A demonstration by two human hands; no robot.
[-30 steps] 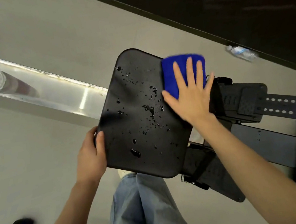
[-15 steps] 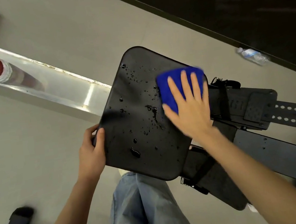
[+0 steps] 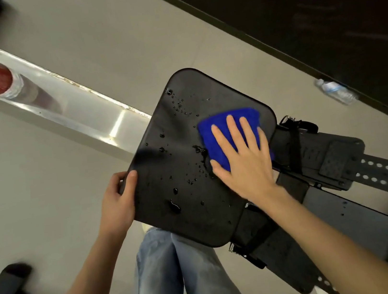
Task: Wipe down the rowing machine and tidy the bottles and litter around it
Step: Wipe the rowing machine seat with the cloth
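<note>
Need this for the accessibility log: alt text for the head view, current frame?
A right hand presses a blue cloth flat on a black rowing-machine seat beaded with water drops, while the left hand grips the seat's edge. A plastic bottle lies on the floor beyond.

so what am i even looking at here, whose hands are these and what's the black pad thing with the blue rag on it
The picture comes from a camera worn on a person's head, looking down at their own arms and jeans. The black pad is the seat of a rowing machine, sitting on a shiny metal rail, and it is speckled with water drops. The right hand lies flat on a blue cloth, pressing it to the seat. The left hand grips the seat's edge. A clear plastic bottle lies on the floor by the dark wall.
</note>
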